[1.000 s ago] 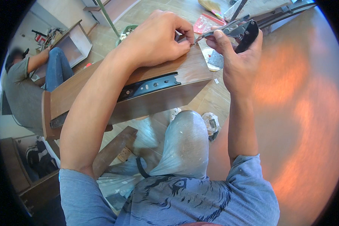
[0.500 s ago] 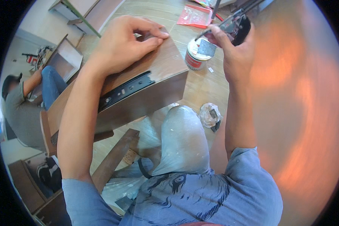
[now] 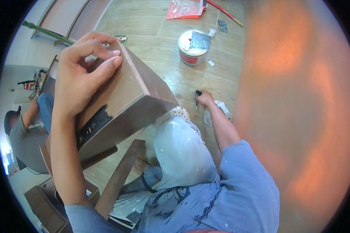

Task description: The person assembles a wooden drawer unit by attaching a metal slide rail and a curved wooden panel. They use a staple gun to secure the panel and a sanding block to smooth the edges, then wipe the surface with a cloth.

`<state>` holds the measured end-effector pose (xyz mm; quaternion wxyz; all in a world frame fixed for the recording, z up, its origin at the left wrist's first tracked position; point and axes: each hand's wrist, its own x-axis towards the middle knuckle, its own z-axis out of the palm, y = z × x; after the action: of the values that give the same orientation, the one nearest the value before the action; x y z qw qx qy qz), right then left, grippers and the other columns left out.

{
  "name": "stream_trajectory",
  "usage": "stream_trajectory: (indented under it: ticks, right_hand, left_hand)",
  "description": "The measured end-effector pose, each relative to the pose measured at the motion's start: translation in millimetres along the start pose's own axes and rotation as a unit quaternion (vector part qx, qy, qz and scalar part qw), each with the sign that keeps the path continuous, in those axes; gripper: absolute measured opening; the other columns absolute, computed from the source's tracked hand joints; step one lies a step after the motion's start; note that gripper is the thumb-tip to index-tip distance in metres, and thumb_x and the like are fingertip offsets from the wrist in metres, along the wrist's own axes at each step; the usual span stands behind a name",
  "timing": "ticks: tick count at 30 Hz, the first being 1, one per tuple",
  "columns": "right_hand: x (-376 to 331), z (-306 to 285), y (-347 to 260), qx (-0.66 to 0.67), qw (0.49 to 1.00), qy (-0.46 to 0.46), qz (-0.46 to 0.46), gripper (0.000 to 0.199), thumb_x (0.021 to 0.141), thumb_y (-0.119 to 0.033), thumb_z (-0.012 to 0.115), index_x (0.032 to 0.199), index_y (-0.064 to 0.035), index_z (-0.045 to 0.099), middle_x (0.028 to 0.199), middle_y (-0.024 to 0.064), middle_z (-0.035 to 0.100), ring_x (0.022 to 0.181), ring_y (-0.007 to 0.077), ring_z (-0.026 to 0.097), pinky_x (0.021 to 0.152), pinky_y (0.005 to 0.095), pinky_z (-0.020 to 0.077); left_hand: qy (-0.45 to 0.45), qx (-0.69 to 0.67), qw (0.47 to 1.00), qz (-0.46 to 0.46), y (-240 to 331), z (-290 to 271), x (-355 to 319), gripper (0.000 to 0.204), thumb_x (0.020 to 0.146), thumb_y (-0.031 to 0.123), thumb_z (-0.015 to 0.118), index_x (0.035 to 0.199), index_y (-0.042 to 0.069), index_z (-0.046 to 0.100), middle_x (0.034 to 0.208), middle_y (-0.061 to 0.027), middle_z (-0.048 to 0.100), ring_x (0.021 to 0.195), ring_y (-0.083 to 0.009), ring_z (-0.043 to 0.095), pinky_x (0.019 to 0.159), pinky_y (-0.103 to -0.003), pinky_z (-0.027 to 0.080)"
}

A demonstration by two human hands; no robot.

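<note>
My left hand (image 3: 83, 72) is closed on the top edge of a brown wooden drawer (image 3: 138, 116), thumb and fingertips pinching near its corner. The drawer is tilted, and a black metal slide rail (image 3: 94, 125) runs along its side below my wrist. Low over the floor, to the right of my knee, my right hand (image 3: 206, 98) is closed around a small black-handled tool (image 3: 198, 94) with a thin metal part pointing down. Its exact kind cannot be made out. Crumpled whitish plastic (image 3: 220, 106) lies partly behind my right forearm.
Ahead stands a tub (image 3: 191, 58) with a grey scraper plate (image 3: 201, 40) on top. A red dustpan (image 3: 184, 9) is beyond it. A brown board (image 3: 122, 174) leans by my leg. A glossy brown panel (image 3: 299, 116) fills the right. A person (image 3: 27, 139) sits at left.
My right hand has come down from beside the tub to near the floor; the long dark tool seen near it is out of sight. My left hand and the drawer appear further left in view.
</note>
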<state>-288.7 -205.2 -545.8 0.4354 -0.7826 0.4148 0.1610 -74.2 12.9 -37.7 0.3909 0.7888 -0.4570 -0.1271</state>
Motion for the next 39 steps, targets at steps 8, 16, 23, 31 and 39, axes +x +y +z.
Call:
stream_trajectory:
  ticks: [8, 16, 23, 31, 39]
  right_hand:
    - [20, 33, -24, -0.104, 0.966, 0.212, -0.109, 0.046, 0.081, -0.016, 0.082, 0.123, -0.0038, 0.068, 0.117, 0.0234, 0.073, 0.112, 0.0396, 0.070, 0.096, 0.0468, 0.0563]
    - [112, 47, -92, 0.050, 0.961, 0.187, -0.196, 0.026, 0.084, -0.011, 0.079, 0.109, -0.0051, 0.076, 0.105, 0.0176, 0.073, 0.100, 0.0349, 0.071, 0.089, 0.0457, 0.0563]
    - [118, 54, -107, 0.037, 0.971, 0.188, -0.143, 0.018, 0.086, -0.015, 0.077, 0.104, -0.0093, 0.077, 0.107, 0.0163, 0.074, 0.099, 0.0359, 0.071, 0.088, 0.0465, 0.0561]
    - [124, 61, -111, -0.030, 0.985, 0.125, -0.115, 0.019, 0.090, -0.020, 0.068, 0.105, -0.0097, 0.075, 0.099, 0.0186, 0.075, 0.096, 0.0364, 0.073, 0.087, 0.0485, 0.0577]
    - [-36, -37, -153, 0.416, 0.890, 0.040, -0.182, 0.011, 0.097, -0.015, 0.070, 0.097, -0.0038, 0.069, 0.082, 0.0041, 0.069, 0.080, 0.0128, 0.068, 0.075, 0.0299, 0.0570]
  left_hand:
    - [0.006, 0.014, 1.000, -0.005, 3, 1, -5, 0.011, 0.085, 0.006, 0.078, 0.089, -0.002, 0.071, 0.122, -0.0144, 0.070, 0.104, -0.0171, 0.066, 0.089, -0.027, 0.052]
    - [-0.046, 0.047, 0.998, 0.010, 3, -5, -5, 0.013, 0.086, 0.008, 0.076, 0.092, 0.002, 0.065, 0.131, -0.0262, 0.065, 0.123, -0.0344, 0.062, 0.112, -0.047, 0.042]
    - [-0.056, 0.062, 0.996, 0.033, 1, -8, -2, 0.017, 0.083, 0.013, 0.077, 0.092, 0.004, 0.067, 0.127, -0.0284, 0.066, 0.121, -0.0361, 0.063, 0.109, -0.048, 0.045]
    - [-0.032, 0.029, 0.998, 0.041, -1, -8, 1, 0.018, 0.079, 0.014, 0.082, 0.091, 0.002, 0.075, 0.121, -0.0224, 0.070, 0.113, -0.0273, 0.068, 0.103, -0.039, 0.049]
    - [0.005, 0.136, 0.989, -0.065, 2, -5, -8, 0.036, 0.094, 0.033, 0.068, 0.099, -0.002, 0.075, 0.099, -0.0242, 0.071, 0.090, -0.0342, 0.070, 0.082, -0.041, 0.054]
